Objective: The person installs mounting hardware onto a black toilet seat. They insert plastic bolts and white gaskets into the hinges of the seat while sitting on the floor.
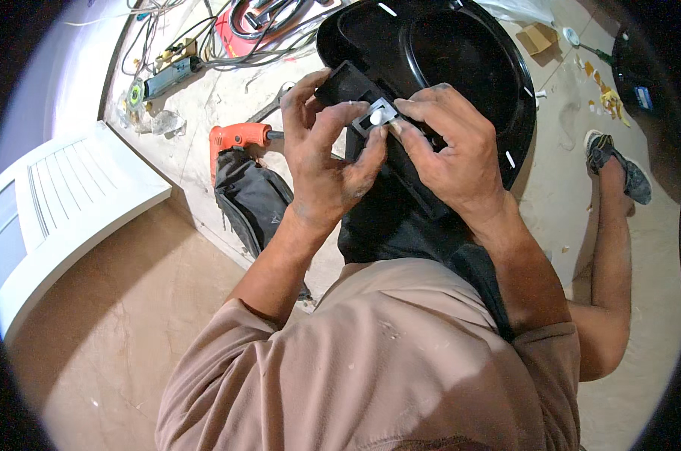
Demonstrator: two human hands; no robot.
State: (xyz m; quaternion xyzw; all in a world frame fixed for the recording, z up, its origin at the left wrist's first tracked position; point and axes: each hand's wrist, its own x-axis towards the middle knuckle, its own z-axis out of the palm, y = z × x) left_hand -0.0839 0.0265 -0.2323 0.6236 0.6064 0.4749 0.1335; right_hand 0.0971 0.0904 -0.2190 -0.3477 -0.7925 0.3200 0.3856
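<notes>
Tan fabric of the person's shirt [378, 361] is filling the lower part of the view, closest to the camera, with both forearms rising from it. Left hand [321, 161] and right hand [449, 154] are meeting at a small grey metal bracket [376, 117], fingertips of both pinching its edges, so each hand is closed on it. That bracket is sitting against the hinge end of a large black oval seat lid [460, 60], which is resting upright across the person's lap and blocking much of the floor beyond. Left of the hands, an orange power drill [239, 137] is lying on a dark grey bag [254, 199]. Farther back, tangled cables [235, 37] and an angle grinder [164, 79] are lying on the floor. A white louvred panel [70, 203] is standing at the left. One leg is stretching out at the right, ending in a grey shoe [618, 165]. Whatever the bracket fastens onto is hidden beneath the fingers. Pale, dusty tiles [205, 105] are covering the floor [115, 338], browner nearby.
</notes>
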